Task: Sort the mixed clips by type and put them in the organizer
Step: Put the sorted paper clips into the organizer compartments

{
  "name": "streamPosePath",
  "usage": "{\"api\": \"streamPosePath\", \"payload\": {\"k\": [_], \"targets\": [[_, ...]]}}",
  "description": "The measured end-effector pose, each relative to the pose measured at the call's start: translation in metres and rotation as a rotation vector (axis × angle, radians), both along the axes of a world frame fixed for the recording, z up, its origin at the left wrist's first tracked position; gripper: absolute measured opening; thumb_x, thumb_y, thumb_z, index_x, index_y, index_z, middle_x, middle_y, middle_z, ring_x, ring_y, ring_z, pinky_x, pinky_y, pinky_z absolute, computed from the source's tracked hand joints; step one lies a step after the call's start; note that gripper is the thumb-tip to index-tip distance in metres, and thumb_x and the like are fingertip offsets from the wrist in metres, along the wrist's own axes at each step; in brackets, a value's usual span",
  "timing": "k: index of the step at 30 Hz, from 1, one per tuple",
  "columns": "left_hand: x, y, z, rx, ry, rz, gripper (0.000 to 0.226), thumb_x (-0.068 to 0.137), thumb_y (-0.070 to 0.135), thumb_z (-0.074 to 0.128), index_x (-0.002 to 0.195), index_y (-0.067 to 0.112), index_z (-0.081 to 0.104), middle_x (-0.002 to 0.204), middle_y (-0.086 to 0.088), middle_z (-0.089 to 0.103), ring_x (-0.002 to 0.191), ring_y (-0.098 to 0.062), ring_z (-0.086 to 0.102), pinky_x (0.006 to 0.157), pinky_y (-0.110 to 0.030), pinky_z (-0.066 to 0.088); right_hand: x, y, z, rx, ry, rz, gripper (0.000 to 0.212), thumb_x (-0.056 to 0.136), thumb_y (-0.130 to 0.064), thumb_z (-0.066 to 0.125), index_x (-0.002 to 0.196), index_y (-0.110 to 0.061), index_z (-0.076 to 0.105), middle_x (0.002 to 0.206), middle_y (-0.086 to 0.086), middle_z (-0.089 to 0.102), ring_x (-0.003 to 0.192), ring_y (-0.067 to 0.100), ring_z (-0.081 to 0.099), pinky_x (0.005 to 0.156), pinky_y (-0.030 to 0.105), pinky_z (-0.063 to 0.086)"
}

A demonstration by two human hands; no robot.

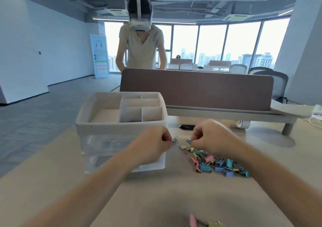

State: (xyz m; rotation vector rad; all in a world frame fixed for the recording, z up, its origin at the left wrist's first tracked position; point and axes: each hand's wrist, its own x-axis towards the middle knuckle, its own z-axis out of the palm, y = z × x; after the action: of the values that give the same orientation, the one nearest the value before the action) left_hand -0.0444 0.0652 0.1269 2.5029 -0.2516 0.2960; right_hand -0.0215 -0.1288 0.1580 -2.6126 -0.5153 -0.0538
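Nothing can be read for certain. The roll-up banner [100,56] standing on the floor at ten o'clock carries printed lines and pictograms, all too blurred. The white roll [242,123] on the surface at two o'clock bears dark letters too small to make out.

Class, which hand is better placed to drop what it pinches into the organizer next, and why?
Likely the left hand: it is right in front of the organizer; the right hand is farther right, beside the binder clip pile.
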Motion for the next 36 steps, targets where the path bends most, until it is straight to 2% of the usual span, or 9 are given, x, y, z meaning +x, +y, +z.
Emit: {"api": "streamPosePath", "payload": {"k": [4,8,11,16,21,25,27,32,36], "targets": [[-0.007,0.043,0.042,0.025,-0.126,0.133,0.012,0.089,0.023,0.064,0.078,0.019,0.065,0.075,0.009,0.063,0.067,-0.006,0.055,0.053,-0.015,0.036,0.015,0.044,0.037,0.077,-0.051,0.058,0.008,0.080,-0.014,0.071,0.072,-0.011,0.070,0.071,0.005,0.070,0.056,0.014,0.055,0.058,0.031,0.053],[0.012,0.081,0.062,0.102,-0.130,0.292,0.010,0.089,0.021,0.062,0.079,0.020,0.064,0.081,0.002,0.066,0.078,-0.017,0.061,0.069,-0.031,0.049,0.042,0.093,0.049,0.080,-0.061,0.063,0.019,0.078,-0.011,0.067,0.081,0.007,0.066,0.068,0.009,0.055,0.063,0.018,0.045,0.058,0.032,0.044],[0.028,0.097,0.061,0.227,-0.097,0.327,0.017,0.084,0.015,0.061,0.069,0.023,0.064,0.082,0.001,0.067,0.085,-0.025,0.065,0.077,-0.037,0.053,0.060,0.117,0.048,0.030,-0.051,0.083,0.014,0.079,-0.015,0.066,0.084,-0.002,0.067,0.078,0.011,0.061,0.069,0.021,0.052,0.068,0.034,0.051],[0.046,0.106,0.054,0.462,-0.162,0.298,0.019,0.088,0.016,0.064,0.100,0.024,0.075,0.109,0.000,0.066,0.104,-0.021,0.059,0.089,-0.034,0.049,0.075,0.141,0.041,0.022,-0.047,0.084,0.019,0.079,-0.020,0.066,0.093,-0.007,0.070,0.092,0.012,0.071,0.077,0.023,0.062,0.077,0.039,0.058],[0.040,0.118,0.059,0.337,-0.284,0.335,0.014,0.089,0.025,0.061,0.086,0.026,0.076,0.083,0.011,0.061,0.078,-0.010,0.050,0.068,-0.023,0.035,0.078,0.165,0.041,-0.046,-0.109,0.108,0.020,0.077,-0.025,0.066,0.091,-0.011,0.071,0.089,0.009,0.070,0.088,0.028,0.067,0.083,0.042,0.056],[0.033,0.133,0.057,0.148,-0.309,0.319,0.015,0.087,0.028,0.061,0.072,0.031,0.064,0.074,0.012,0.063,0.075,-0.011,0.058,0.070,-0.028,0.044,0.072,0.180,0.036,-0.200,-0.189,0.127,0.019,0.083,-0.025,0.062,0.097,-0.015,0.070,0.092,0.003,0.068,0.089,0.025,0.065,0.083,0.040,0.055],[0.026,0.136,0.055,0.104,-0.300,0.286,0.019,0.088,0.025,0.062,0.069,0.031,0.061,0.073,0.015,0.060,0.074,-0.008,0.056,0.068,-0.026,0.041,0.070,0.186,0.034,-0.309,-0.212,0.137,0.019,0.092,-0.023,0.059,0.105,-0.016,0.071,0.102,0.003,0.068,0.095,0.026,0.064,0.083,0.038,0.056],[0.012,0.130,0.052,0.012,-0.206,0.209,0.012,0.094,0.025,0.061,0.084,0.021,0.064,0.078,0.009,0.062,0.070,-0.004,0.054,0.055,-0.012,0.032,0.067,0.185,0.038,-0.380,-0.202,0.128,0.020,0.088,-0.035,0.066,0.095,-0.020,0.076,0.091,-0.001,0.071,0.090,0.025,0.067,0.086,0.040,0.056],[0.001,0.122,0.056,-0.006,-0.204,0.203,0.013,0.095,0.028,0.060,0.087,0.019,0.065,0.079,0.006,0.063,0.070,-0.005,0.055,0.056,-0.013,0.034,0.068,0.176,0.039,-0.349,-0.221,0.114,0.016,0.089,-0.027,0.063,0.090,-0.021,0.077,0.088,-0.002,0.072,0.089,0.023,0.067,0.080,0.037,0.058]]}}
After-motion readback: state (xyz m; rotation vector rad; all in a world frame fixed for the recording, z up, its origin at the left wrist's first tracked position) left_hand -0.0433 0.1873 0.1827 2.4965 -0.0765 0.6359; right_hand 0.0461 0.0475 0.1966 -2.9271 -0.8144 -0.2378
